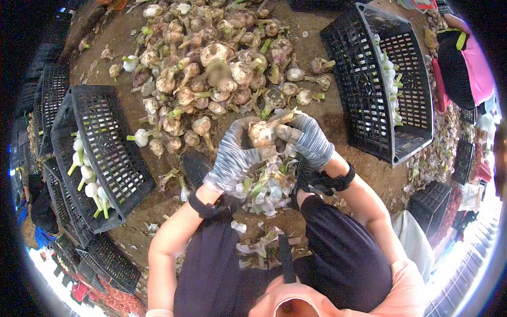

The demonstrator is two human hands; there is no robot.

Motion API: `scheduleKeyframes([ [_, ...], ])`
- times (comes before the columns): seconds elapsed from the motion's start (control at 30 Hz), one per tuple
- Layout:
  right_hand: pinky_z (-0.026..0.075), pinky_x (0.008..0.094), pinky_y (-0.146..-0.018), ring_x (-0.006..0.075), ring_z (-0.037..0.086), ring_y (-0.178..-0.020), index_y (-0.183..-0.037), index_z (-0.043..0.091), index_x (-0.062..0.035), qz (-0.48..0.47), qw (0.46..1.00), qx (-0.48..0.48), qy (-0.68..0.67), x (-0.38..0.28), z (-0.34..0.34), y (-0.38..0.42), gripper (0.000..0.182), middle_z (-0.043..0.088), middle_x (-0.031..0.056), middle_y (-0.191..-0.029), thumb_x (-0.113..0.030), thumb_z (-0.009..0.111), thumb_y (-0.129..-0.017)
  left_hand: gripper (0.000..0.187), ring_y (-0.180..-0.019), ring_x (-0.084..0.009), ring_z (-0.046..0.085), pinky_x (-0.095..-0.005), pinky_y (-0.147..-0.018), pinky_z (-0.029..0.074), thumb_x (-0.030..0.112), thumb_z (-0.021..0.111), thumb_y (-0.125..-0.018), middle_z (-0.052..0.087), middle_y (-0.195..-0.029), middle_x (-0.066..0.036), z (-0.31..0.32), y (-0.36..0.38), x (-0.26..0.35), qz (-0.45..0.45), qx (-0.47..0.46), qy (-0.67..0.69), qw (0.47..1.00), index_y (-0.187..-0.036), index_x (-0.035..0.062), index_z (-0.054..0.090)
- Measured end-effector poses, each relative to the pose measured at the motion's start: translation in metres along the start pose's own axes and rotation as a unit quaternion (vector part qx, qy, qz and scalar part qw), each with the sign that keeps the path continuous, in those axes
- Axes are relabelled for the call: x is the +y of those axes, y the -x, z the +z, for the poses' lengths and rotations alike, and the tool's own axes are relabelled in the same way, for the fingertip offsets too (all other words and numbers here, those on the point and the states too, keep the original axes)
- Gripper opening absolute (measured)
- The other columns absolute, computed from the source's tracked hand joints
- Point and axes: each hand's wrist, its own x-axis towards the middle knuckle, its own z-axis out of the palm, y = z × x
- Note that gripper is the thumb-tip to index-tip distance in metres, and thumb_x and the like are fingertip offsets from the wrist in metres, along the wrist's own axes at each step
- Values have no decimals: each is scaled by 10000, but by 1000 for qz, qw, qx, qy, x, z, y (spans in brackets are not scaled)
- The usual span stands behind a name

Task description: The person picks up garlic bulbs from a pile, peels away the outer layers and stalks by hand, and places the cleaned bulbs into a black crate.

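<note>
An unpeeled garlic bulb (261,134) with dry brownish skin is held between my two gloved hands, in front of my knees. My left hand (231,156), in a grey glove, has its fingers wrapped round the bulb's left side. On the other side my right hand (310,141) pinches the bulb's dry stalk and outer skin. A big heap of dirty garlic bulbs (211,68) lies on the ground just beyond. Below my hands is a pile of peeled-off skins (269,187).
A black crate (113,153) with white, cleaned bulbs (87,171) stands at left. Another black crate (364,90) with white bulbs (390,84) is at right. A person in pink (478,68) is at far right. More crates (108,261) stand at lower left.
</note>
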Motion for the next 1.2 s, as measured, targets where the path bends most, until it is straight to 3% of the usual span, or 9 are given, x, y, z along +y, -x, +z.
scheduleKeyframes([
  [0.4, 470, 274, -724, 96, 563, -767, -999, 632, -2, 53, 994, -11, 95, -1, -1, -3, 244, 668, 53, -862, -105, 641, -777, 584, -872, -123, 552, -266, -761, 478, 362, 749, -690, 581, -984, -27, -15, 1, 10, -94, -62, 127, 985, -1143, 71, 522],
  [0.47, 470, 274, -729, 96, 563, -777, -1015, 628, -5, 18, 994, -17, 111, 4, -2, -1, 261, 665, 51, -874, -112, 647, -777, 456, -786, -123, 573, -273, -659, 499, 402, 635, -788, 600, -924, -15, -19, 4, 12, -258, -77, 395, 878, -1126, 109, 545],
  [0.6, 469, 269, -747, 92, 560, -810, -1039, 622, -11, 13, 995, -64, 77, -2, 0, 7, 280, 652, 44, -908, -127, 655, -786, 378, -708, -142, 594, -256, -546, 501, 458, 499, -855, 625, -875, 3, -29, -9, -13, -345, -145, 500, 781, -1060, 150, 575],
  [0.73, 475, 283, -748, 128, 577, -809, -1010, 623, -14, 31, 966, -251, 55, -5, -15, 10, 243, 643, 45, -898, -177, 599, -831, 410, -466, -119, 518, -207, -300, 337, 509, 451, -861, 609, -743, -22, -14, -9, 19, -403, 76, 389, 825, -989, 146, 591],
  [0.8, 484, 336, -737, 185, 600, -825, -998, 620, -9, 32, 953, -269, 137, -5, -20, 8, 267, 647, 93, -876, -219, 580, -838, 461, -361, -91, 408, -218, -280, 284, 549, 408, -861, 561, -627, -16, -29, -13, 3, -340, -76, 498, 794, -956, 134, 585],
  [0.87, 481, 370, -760, 229, 606, -881, -1031, 604, -9, 39, 763, -224, 605, 12, -21, 4, 318, 638, 152, -921, -253, 585, -828, 496, -299, -102, 325, -230, -279, 254, 547, 368, -856, 523, -540, -34, -28, -15, 8, -310, -56, 447, 837, -840, 98, 578],
  [0.93, 478, 364, -768, 232, 603, -899, -1063, 588, -14, 67, 804, -165, 567, 14, -21, 7, 358, 623, 178, -975, -270, 608, -813, 498, -318, -78, 333, -219, -278, 243, 551, 363, -870, 516, -548, -4, -26, -15, 9, -309, -54, 419, 852, -879, 109, 592],
  [1.0, 476, 354, -781, 229, 599, -907, -1096, 572, -22, -48, 973, -43, 219, 13, -10, 4, 397, 611, 177, -1015, -273, 639, -796, 491, -351, -91, 382, -234, -284, 264, 537, 363, -877, 517, -551, 2, -20, -14, 8, -313, -19, 311, 897, -862, 107, 599],
  [1.2, 477, 287, -720, 127, 588, -733, -932, 629, -17, -44, 996, 40, 62, 5, 18, -11, 223, 653, 92, -805, -160, 678, -768, 436, -558, -109, 524, -237, -492, 426, 513, 368, -893, 566, -714, 21, -13, -12, 17, -325, -41, 214, 920, -993, 151, 588],
])
